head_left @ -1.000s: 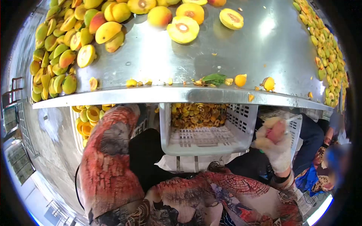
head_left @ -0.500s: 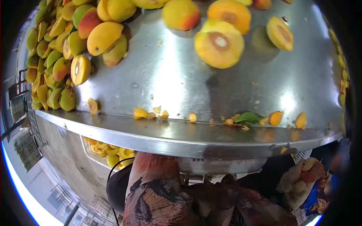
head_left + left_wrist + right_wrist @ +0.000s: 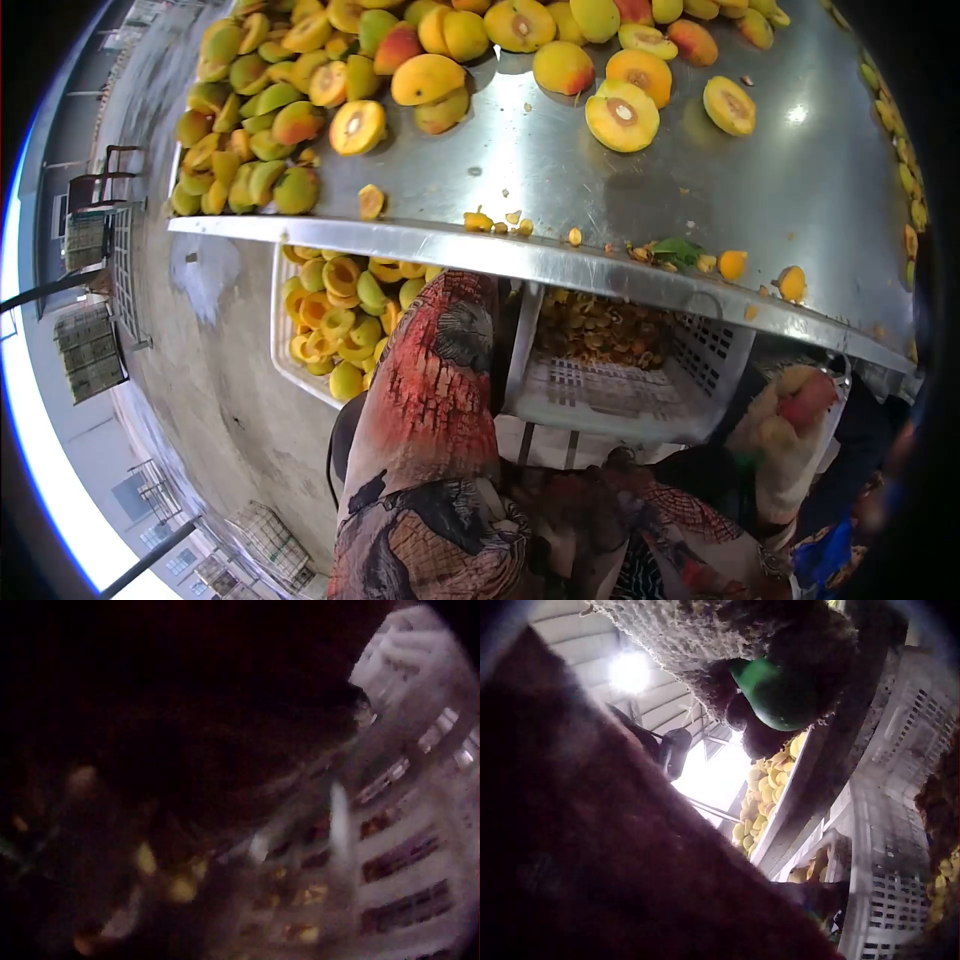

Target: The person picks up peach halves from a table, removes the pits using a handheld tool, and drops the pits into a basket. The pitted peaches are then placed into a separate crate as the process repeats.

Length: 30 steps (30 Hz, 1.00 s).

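Note:
At the lower right of the head view is my right hand (image 3: 780,440) in a pale fuzzy glove, below the table's edge. The right wrist view shows its curled fingers round a smooth green thing (image 3: 776,694); a reddish patch shows at the glove's top in the head view, and I cannot tell what it is. My left sleeve (image 3: 440,370) reaches up to the metal table (image 3: 560,170), whose edge hides the left hand. Dark, blurred shapes fill much of the left wrist view, so that hand's fingers cannot be made out. A slotted crate (image 3: 405,870) stands at its right.
Halved yellow-orange fruit (image 3: 270,130) is heaped on the table's left; several halves lie farther right. Scraps and a green leaf (image 3: 678,250) line the near edge. Beneath are a white crate (image 3: 620,405) of brownish scraps and a tub (image 3: 283,350) of hollowed halves.
The head view has swung, uncovering more of the tub and floor at left and showing the scrap crate again. My right hand remains low at the right, near the crate.

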Tool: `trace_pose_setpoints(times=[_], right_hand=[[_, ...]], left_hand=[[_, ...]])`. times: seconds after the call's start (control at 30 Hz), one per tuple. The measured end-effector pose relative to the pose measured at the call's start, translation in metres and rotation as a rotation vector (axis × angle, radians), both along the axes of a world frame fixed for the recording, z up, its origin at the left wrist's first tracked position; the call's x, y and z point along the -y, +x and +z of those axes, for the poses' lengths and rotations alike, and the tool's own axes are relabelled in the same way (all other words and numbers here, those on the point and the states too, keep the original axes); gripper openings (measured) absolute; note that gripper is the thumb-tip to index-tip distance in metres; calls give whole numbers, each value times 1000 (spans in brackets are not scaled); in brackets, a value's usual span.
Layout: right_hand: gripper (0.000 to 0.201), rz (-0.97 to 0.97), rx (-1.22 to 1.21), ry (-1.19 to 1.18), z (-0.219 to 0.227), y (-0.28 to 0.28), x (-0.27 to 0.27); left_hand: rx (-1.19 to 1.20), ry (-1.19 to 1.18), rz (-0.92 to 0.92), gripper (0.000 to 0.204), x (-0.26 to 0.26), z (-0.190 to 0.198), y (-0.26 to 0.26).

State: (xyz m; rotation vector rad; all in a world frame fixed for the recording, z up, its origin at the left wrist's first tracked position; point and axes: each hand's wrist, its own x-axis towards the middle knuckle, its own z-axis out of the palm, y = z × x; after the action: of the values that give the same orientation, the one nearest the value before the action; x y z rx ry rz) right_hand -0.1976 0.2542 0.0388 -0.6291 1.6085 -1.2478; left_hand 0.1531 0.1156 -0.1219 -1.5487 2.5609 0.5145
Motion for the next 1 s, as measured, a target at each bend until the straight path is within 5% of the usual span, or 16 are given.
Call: trace_pose_setpoints(times=[0.1,0.33,0.8,1.0], right_hand=[[28,14,-86,135,3,0,-4],[23,25,-30,30,14,0,-7],[35,102,29,111,1,-13,-4],[32,140,3,133,-3,-12,0]], left_hand=[[14,-16,-15,30,7,0,-4],[57,-53,-27,30,16,11,-4],[343,5,-168,31,111,-4,-15],[366,-8,-257,31,98,-14,30]])
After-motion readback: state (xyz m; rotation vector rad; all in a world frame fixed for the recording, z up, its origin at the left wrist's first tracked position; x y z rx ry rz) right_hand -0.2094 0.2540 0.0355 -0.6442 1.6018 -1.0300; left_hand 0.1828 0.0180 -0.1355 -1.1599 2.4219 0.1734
